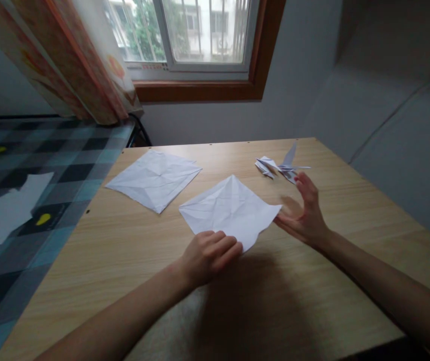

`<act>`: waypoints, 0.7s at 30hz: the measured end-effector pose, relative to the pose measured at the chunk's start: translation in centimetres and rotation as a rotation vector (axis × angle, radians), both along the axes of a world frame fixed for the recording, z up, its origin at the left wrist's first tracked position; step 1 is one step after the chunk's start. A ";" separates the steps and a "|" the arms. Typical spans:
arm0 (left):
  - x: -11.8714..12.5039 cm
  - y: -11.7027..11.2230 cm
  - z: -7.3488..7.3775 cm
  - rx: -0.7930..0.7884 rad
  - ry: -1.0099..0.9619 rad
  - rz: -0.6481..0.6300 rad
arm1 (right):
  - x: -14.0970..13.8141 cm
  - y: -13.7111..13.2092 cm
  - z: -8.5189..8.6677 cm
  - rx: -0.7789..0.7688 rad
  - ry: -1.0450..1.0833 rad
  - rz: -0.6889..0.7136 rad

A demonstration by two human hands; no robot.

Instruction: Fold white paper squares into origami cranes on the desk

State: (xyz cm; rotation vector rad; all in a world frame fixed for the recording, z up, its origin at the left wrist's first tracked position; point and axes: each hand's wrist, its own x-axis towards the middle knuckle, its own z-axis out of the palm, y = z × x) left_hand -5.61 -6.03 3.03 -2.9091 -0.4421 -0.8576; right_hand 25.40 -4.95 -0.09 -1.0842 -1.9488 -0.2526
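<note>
A creased white sheet of paper point(232, 208) is tilted up off the wooden table in front of me. My left hand point(212, 253) pinches its near edge, thumb and fingers closed on it. At the sheet's right corner is my right hand point(305, 215), thumb and fingers spread wide, the lower fingers touching or just behind that corner. Beyond the right hand sit folded paper figures point(286, 165), with pointed flaps sticking up. To the left a second creased square of paper point(156, 178) lies flat.
The wooden table point(143, 260) reaches toward a wall with a window point(199, 35). On the left stands a bed with a checked cover point(4, 291), holding loose white paper pieces point(15, 205). A patterned curtain point(75, 60) hangs at the back left.
</note>
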 end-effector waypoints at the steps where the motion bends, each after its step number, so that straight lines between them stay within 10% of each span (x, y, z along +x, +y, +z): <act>1: -0.1 -0.1 -0.2 0.004 0.000 -0.004 | 0.3 -0.1 0.2 0.009 -0.042 0.020; 8: 1.2 -1.4 0.0 -0.035 0.000 0.072 | -3.2 -1.6 1.3 0.011 -0.400 0.186; 12: 1.8 -1.7 1.3 -0.310 -0.028 -0.039 | -5.3 -2.1 0.4 -0.071 -0.360 0.297; 15: -0.2 -0.1 2.3 -0.528 0.053 -0.256 | -4.6 -1.5 -0.5 -0.200 -0.228 0.381; 21: -6.2 4.2 1.1 -0.587 0.337 -0.041 | -2.1 -0.4 -0.8 -0.402 -0.071 0.531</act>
